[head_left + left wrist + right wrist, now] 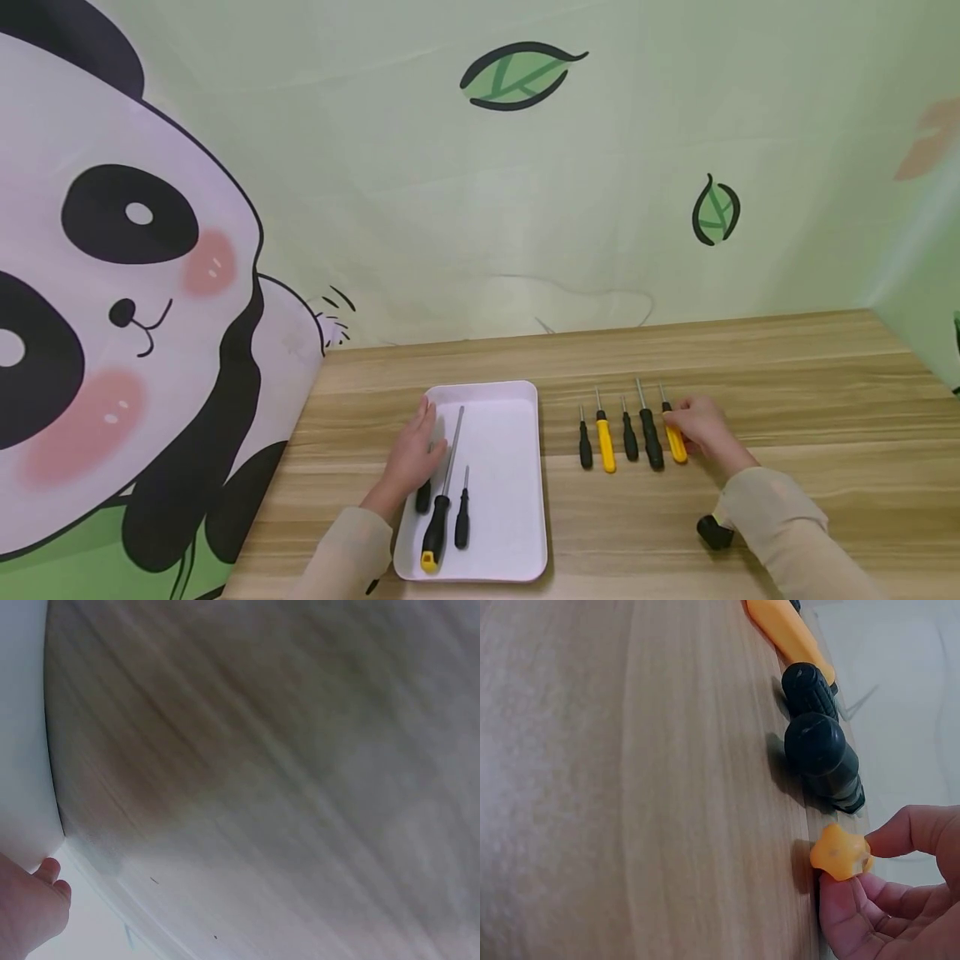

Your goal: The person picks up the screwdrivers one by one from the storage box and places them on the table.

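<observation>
My right hand (701, 423) pinches a yellow-handled screwdriver (677, 443) between thumb and fingers, at the right end of a row on the table. In the right wrist view the handle's yellow end (838, 853) shows between the fingertips. Next to it in the row lie a large black screwdriver (651, 442), a small black screwdriver (630, 442), a yellow screwdriver (606, 446) and another black screwdriver (586, 450). My left hand (411, 450) rests with extended fingers at the left rim of a white tray (502, 475).
Inside the tray lie a long black screwdriver (436, 533) with a yellow end, a short black screwdriver (462, 521) and a black handle (423, 497) partly hidden by the left hand. A printed cloth wall (420, 208) borders the wooden table (615, 533) at the back.
</observation>
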Tool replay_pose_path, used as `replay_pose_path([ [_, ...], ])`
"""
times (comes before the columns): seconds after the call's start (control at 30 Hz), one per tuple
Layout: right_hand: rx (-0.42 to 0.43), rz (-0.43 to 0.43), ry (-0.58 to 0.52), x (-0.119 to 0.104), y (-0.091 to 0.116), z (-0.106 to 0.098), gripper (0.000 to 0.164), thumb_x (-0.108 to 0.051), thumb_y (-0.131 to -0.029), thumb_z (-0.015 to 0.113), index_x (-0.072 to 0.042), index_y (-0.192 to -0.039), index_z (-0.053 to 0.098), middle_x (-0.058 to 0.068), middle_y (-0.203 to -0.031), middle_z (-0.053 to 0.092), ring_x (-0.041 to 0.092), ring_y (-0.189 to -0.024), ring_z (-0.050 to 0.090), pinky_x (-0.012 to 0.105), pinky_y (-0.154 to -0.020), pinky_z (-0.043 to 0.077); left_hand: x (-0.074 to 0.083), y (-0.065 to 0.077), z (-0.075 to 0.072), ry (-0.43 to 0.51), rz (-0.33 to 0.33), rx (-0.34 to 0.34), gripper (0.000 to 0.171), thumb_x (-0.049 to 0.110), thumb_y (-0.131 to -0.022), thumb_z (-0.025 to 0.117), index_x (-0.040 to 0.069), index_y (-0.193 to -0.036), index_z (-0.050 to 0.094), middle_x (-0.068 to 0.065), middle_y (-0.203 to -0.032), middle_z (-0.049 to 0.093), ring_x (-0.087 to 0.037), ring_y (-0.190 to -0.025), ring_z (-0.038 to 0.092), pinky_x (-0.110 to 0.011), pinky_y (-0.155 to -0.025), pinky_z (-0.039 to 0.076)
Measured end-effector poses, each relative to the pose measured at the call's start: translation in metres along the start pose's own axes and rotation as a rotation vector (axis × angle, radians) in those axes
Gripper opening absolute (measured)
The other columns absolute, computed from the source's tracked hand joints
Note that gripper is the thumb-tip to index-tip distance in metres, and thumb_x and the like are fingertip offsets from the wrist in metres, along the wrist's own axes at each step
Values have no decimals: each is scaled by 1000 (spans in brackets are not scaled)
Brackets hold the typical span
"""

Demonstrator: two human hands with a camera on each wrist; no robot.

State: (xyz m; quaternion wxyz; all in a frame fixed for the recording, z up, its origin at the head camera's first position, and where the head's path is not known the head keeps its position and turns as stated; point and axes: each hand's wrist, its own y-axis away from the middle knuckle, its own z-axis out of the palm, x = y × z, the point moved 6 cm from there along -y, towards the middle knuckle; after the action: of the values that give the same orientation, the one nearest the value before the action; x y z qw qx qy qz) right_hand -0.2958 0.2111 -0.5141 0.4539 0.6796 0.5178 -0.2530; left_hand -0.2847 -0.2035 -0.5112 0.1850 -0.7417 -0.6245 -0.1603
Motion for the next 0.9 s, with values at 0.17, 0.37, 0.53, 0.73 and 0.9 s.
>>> replay_pose_path([
  [0.17,1,4,6,-1,1,0,23,-9,-81,52,10,-94,48,8,-72,49,14,-56,52,27,-50,50,0,1,0,-9,3,7,63,24,-87,51,0,-138,24,-13,-148,14,-32,-130,27,-46,-103,28],
  [0.37,-4,5,6,-3,4,-1,22,-5,-79,52,10,-94,47,8,-71,48,14,-57,50,28,-50,50,2,2,-2,-10,6,10,62,23,-87,51,-1,-138,25,-14,-147,15,-33,-130,28,-46,-103,29],
  [0.53,-22,15,8,-2,4,-2,28,-5,-79,50,12,-101,46,8,-71,49,14,-58,49,28,-51,49,2,2,-3,-7,21,16,62,22,-86,52,-2,-137,25,-15,-147,16,-34,-129,29,-47,-103,29],
  [0.73,-40,36,3,1,3,-1,34,-7,-80,50,12,-107,45,7,-72,51,14,-58,50,27,-52,49,3,1,-2,-9,34,25,62,22,-86,52,-3,-137,26,-16,-147,16,-34,-129,29,-46,-102,29],
  [0.9,-57,38,-23,2,3,-1,33,-8,-79,51,11,-107,45,5,-69,50,14,-56,50,27,-51,49,3,1,-2,-9,33,24,62,21,-86,52,-3,-137,26,-16,-146,16,-34,-129,29,-46,-103,29],
])
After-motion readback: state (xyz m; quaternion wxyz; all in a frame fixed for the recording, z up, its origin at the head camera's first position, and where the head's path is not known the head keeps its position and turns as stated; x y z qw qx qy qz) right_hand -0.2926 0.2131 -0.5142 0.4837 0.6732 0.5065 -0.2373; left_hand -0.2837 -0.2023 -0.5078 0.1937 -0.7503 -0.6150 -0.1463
